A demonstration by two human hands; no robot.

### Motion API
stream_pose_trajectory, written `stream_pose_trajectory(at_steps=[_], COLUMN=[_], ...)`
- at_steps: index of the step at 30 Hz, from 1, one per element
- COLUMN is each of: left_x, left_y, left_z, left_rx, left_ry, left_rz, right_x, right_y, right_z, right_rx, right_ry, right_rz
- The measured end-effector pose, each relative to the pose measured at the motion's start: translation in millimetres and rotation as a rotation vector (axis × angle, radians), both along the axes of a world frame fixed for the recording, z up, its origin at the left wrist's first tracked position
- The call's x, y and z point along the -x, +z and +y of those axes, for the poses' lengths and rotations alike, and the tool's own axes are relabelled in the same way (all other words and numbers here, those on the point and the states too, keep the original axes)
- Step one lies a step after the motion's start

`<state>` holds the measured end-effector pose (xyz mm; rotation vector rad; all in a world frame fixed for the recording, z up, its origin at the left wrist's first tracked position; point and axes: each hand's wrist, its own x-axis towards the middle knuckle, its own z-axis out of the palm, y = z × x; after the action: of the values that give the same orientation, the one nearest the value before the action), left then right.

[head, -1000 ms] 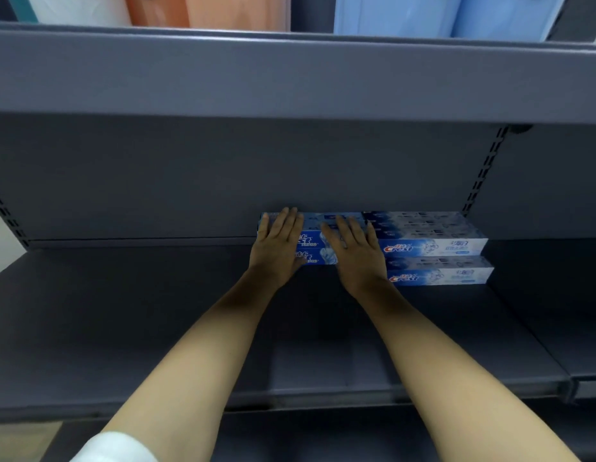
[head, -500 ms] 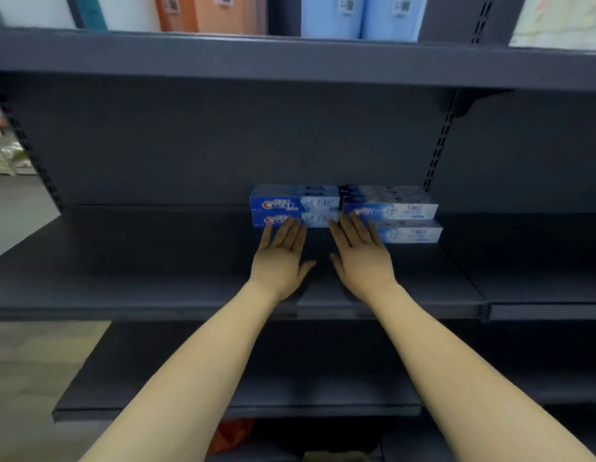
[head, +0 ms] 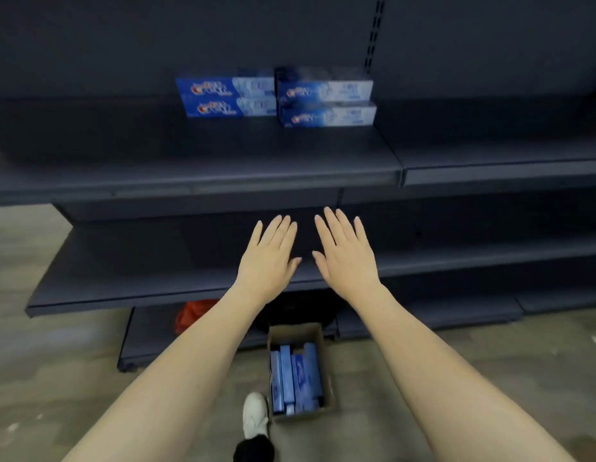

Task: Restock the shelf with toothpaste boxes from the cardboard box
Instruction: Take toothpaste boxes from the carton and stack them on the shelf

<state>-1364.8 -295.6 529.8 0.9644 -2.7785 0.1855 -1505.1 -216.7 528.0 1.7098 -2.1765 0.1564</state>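
Two stacks of blue toothpaste boxes stand side by side at the back of the dark shelf (head: 223,161): the left stack (head: 226,98) and the right stack (head: 326,101), each two high. My left hand (head: 269,258) and my right hand (head: 345,255) hover palm-down with straight fingers, empty, in front of the lower shelf. On the floor below sits the open cardboard box (head: 318,331), with several blue toothpaste boxes (head: 295,375) standing inside it.
A lower dark shelf (head: 123,278) juts out beneath the stocked one. A red bag (head: 193,313) lies under it. My white shoe (head: 254,415) stands just left of the cardboard box on the grey floor.
Both hands have come off the toothpaste stacks and drawn back and down. The view has tilted downward, bringing the floor and the cardboard box into sight.
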Motion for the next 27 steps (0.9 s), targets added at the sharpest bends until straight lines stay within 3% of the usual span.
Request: stream_pose_trajectory(at_steps=[13,27], left_x=[4.0,10.0], left_y=[-144.2,-354.8], left_z=[59.4,47.5], left_rx=[-0.308,-0.444], left_ry=[-0.028,-0.182], left_rz=[-0.393,-0.640], right_x=[2.1,1.6], right_y=[-158.3,-363.8], right_z=[96.5,59.1], right_rx=[-0.430,-0.680], right_ry=[-0.029,0.046], right_rz=[-0.324,-0.612])
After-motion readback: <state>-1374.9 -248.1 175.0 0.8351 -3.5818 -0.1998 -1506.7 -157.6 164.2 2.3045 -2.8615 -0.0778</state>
